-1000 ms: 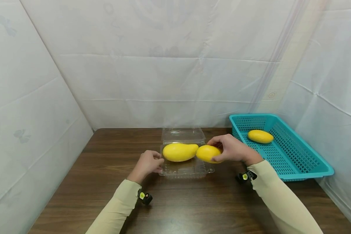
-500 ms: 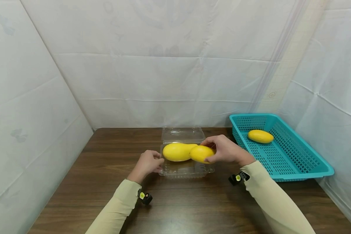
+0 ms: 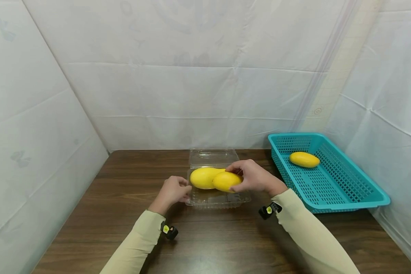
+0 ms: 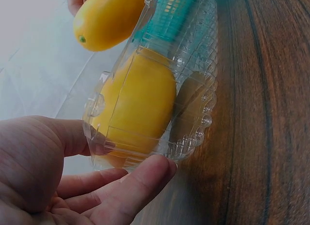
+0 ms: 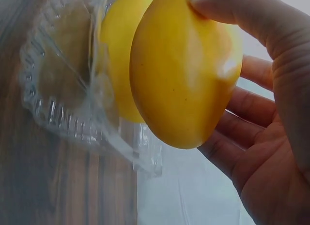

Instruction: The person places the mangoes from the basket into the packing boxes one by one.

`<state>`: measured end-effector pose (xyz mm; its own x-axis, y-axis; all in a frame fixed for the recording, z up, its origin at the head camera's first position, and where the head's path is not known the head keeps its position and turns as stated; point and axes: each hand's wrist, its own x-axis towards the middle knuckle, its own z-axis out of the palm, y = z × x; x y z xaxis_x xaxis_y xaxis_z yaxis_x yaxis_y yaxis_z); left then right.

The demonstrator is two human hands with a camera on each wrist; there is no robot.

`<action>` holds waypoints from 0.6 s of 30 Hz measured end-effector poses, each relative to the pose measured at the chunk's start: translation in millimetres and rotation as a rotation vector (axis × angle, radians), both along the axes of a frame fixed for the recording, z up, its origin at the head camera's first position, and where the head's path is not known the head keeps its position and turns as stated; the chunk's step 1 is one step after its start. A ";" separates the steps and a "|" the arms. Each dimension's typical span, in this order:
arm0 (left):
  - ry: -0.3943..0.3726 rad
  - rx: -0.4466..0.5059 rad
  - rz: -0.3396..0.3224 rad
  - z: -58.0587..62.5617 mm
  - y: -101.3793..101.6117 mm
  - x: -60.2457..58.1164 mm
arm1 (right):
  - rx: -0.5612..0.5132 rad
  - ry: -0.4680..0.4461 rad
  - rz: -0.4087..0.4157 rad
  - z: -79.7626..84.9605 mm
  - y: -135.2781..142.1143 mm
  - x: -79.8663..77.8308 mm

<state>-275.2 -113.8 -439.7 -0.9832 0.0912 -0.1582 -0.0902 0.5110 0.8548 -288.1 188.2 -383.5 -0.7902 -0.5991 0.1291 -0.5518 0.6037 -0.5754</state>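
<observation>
My right hand (image 3: pixel 255 177) holds a yellow mango (image 3: pixel 227 182) between thumb and fingers, above a clear plastic clamshell container (image 3: pixel 219 203). In the right wrist view the held mango (image 5: pixel 181 80) covers part of a second one behind it. That second mango (image 3: pixel 201 178) lies inside the container, toward the back. At the container's left end, my left hand (image 3: pixel 171 190) pinches the wall; the left wrist view has the thumb (image 4: pixel 72 138) on one side of the plastic and a fingertip on the other. The lid (image 3: pixel 213 158) lies folded back, away from me.
A turquoise perforated basket (image 3: pixel 346 206) stands on the right of the brown wooden table (image 3: pixel 133 167), with one mango (image 3: pixel 304 160) in it. White sheeting (image 3: pixel 171 91) hangs behind the table and at both sides.
My right hand has carried its mango leftward, from the container's right end to over its middle, where it overlaps the other mango in view. The left hand stays at the container's left end.
</observation>
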 end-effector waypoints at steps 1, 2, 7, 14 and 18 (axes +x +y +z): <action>-0.001 -0.001 -0.001 -0.1 -0.1 0.0 | 0.000 0.004 0.002 -0.8 -1.7 -0.3; -0.002 -0.001 0.000 -0.2 -0.1 -0.1 | -0.003 0.005 0.005 -1.5 -3.5 -0.5; -0.003 0.001 0.002 0.1 -0.1 -0.1 | -0.009 0.006 0.014 -4.4 -12.4 -0.8; -0.006 0.002 0.001 -0.2 -0.3 0.3 | -0.006 0.042 0.045 -12.0 -23.8 -2.5; -0.002 0.002 0.001 -1.1 -0.4 0.0 | -0.004 0.052 0.057 -15.5 -29.9 -3.3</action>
